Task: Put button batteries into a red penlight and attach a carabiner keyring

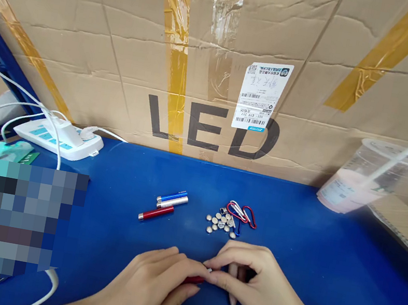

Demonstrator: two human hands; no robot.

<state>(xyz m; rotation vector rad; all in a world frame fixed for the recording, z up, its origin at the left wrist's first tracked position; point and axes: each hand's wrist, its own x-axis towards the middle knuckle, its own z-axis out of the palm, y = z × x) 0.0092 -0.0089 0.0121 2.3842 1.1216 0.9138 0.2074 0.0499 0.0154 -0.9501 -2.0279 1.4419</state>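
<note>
My left hand [160, 279] is closed round a small red tube [194, 279], only its end showing past the fingers. My right hand [244, 280] pinches at the tube's silver tip, fingers curled together; what it pinches is too small to make out. Both hands rest on the blue table [329, 248] near its front edge. Just beyond them lie several small silver button cells [220, 223] and a bunch of red, white and blue carabiner clips [242, 213]. To the left lie a red tube [156, 213], a silver tube [172, 201] and a blue tube [171, 196].
A big cardboard box marked LED [220, 61] walls off the back of the table. A white power strip [60, 140] with white cables sits at the back left. A plastic cup with a pink drink and straw [356, 187] stands at the right. A blurred patch covers the left.
</note>
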